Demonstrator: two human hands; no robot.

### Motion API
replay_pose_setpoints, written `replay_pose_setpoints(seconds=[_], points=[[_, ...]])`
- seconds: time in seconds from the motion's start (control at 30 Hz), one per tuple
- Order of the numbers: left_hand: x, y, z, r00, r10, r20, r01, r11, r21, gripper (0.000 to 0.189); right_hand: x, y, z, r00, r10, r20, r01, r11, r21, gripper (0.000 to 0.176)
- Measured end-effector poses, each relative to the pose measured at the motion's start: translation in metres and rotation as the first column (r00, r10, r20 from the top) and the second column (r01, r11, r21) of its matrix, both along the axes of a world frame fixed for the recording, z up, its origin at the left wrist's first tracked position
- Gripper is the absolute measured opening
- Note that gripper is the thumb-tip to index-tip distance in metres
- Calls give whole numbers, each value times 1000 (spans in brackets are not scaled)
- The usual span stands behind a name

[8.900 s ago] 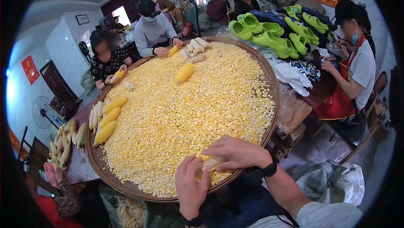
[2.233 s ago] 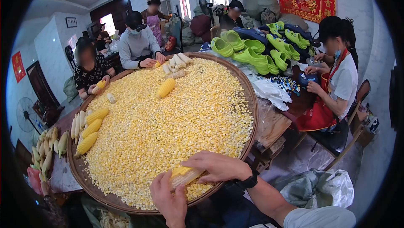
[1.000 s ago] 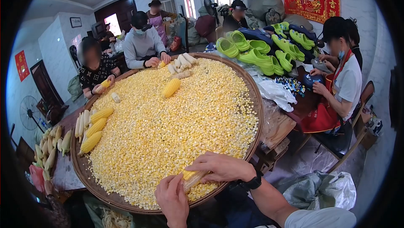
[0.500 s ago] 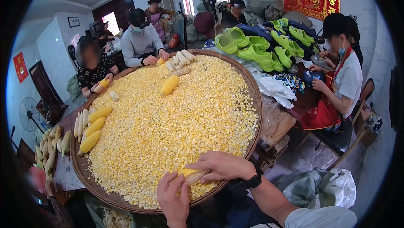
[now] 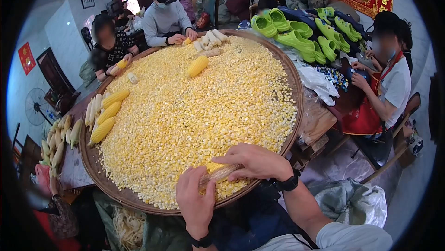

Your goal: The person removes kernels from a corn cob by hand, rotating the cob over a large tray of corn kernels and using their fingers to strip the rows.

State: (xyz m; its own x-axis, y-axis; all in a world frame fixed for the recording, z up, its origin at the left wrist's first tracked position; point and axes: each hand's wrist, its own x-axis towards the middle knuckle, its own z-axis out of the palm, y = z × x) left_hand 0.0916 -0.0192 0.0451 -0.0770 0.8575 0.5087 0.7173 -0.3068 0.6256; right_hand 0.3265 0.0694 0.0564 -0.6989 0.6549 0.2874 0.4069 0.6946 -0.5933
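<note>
A partly stripped corn cob (image 5: 221,172) is held between both hands above the near rim of a large round tray (image 5: 296,82). My left hand (image 5: 197,193) grips its left end, with the thumb toward me. My right hand (image 5: 255,160) closes over its right end, fingers lying along the top. Yellow kernels still cover the cob's far side, while the side facing me shows bare, pale rows. Loose corn kernels (image 5: 194,116) lie thickly beneath the hands and across the tray.
Full yellow cobs (image 5: 105,116) lie at the tray's left edge, stripped cobs (image 5: 213,40) at the far side. Unhusked corn (image 5: 58,139) is heaped at left. Two people shell corn across the tray. Green clogs (image 5: 301,44) and a seated person (image 5: 394,84) are at right.
The view has shifted, so the tray and people sit differently in frame. Both hands still hold the cob, which now shows more of its bare side toward me.
</note>
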Motion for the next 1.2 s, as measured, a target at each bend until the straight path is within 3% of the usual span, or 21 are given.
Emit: replay_pose_setpoints(seconds=[0.23, 0.43, 0.53, 0.73, 0.93, 1.2], points=[[-8, 0, -11, 998, -62, 2, 62, 998, 33, 23, 1, 1, -2, 1000, 5, 11, -6, 1000, 7, 67], [-1, 1, -2, 999, -16, 33, 16, 1000, -1, 23, 1, 1, -3, 1000, 1, 10, -1, 1000, 16, 68], [-4, 2, -7, 998, -34, -45, 35, 999, 33, 21, 0, 2, -4, 1000, 6, 2, -6, 1000, 14, 67], [-5, 1, -14, 999, -40, -36, 42, 998, 51, 16, 1, 1, -4, 1000, 5, -10, -5, 1000, 1, 67], [-3, 0, -7, 999, -32, 0, 32, 999, -1, 23, 1, 0, -4, 1000, 6, -21, -6, 1000, 11, 67], [-3, 0, -2, 991, -42, -123, 46, 998, 30, 29, 0, 4, -6, 999, 40, -21, -40, 999, -7, 70]])
